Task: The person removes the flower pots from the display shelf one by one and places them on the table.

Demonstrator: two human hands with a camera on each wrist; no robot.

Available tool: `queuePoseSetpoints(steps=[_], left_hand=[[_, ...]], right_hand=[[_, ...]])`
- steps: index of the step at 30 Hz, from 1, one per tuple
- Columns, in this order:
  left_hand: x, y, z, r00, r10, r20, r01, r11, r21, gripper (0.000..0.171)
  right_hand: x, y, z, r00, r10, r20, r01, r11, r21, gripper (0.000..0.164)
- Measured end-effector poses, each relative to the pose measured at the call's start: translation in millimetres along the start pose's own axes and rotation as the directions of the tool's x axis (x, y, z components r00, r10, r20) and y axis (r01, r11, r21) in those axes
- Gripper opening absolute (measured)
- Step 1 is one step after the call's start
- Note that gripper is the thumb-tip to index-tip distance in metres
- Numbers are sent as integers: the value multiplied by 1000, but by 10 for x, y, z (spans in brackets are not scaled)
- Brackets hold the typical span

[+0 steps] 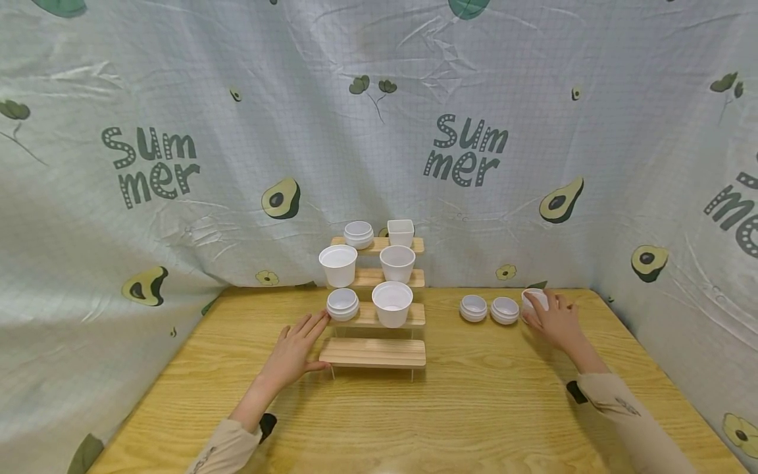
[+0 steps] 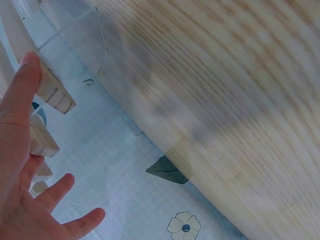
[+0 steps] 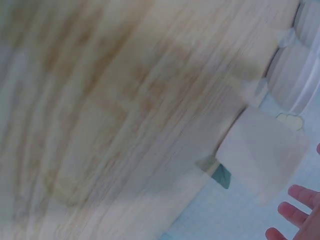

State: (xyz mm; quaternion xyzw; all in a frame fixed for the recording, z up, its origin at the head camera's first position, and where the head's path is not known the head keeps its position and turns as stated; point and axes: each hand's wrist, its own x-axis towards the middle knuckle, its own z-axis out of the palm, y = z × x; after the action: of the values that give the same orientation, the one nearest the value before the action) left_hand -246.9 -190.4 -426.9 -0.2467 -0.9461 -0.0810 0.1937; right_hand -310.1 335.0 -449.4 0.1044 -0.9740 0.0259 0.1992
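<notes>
A small wooden tiered stand (image 1: 373, 353) rises in steps at the middle of the table. My left hand (image 1: 297, 347) touches its left side with fairly straight fingers, the thumb at the lowest step. In the left wrist view, the thumb (image 2: 25, 82) lies against a step's end. Far right, my right hand (image 1: 556, 321) reaches around a white tapered pot (image 1: 529, 304) standing on the table. The right wrist view shows spread fingers (image 3: 295, 212) beside that pot (image 3: 262, 150), with a gap visible; the thumb is hidden there.
Two round ribbed white pots (image 1: 474, 308) (image 1: 505, 310) stand left of the right hand. On the stand's upper steps sit several white pots: round ribbed ones (image 1: 343, 305), taller cups (image 1: 393, 304) and a square one (image 1: 401, 233). A patterned cloth (image 1: 355, 151) hangs behind the table.
</notes>
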Motion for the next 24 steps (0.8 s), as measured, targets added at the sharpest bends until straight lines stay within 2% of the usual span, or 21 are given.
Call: queuePoseSetpoints(steps=[3,9,17,24], left_hand=[[-5,2,-3,1000,0,-2,0,1000,-1,90],[-17,-8,-3,1000,0,-2,0,1000,0,91],[-9,-15,12,1000,7,-3,-7,1000,7,91],[-6,-8,15,1000,8,-14,-8,1000,17,91]], right_hand=[[-25,-44,-15,999,-25,-20,24,999,-36,46],[-58,-163,-48,999,-35,-31,33,998,-45,47],[-115,-351,-78,982,-121,-148,117,992,-38,49],[-162,-501,-106,981,-147,-126,145,989,-26,49]])
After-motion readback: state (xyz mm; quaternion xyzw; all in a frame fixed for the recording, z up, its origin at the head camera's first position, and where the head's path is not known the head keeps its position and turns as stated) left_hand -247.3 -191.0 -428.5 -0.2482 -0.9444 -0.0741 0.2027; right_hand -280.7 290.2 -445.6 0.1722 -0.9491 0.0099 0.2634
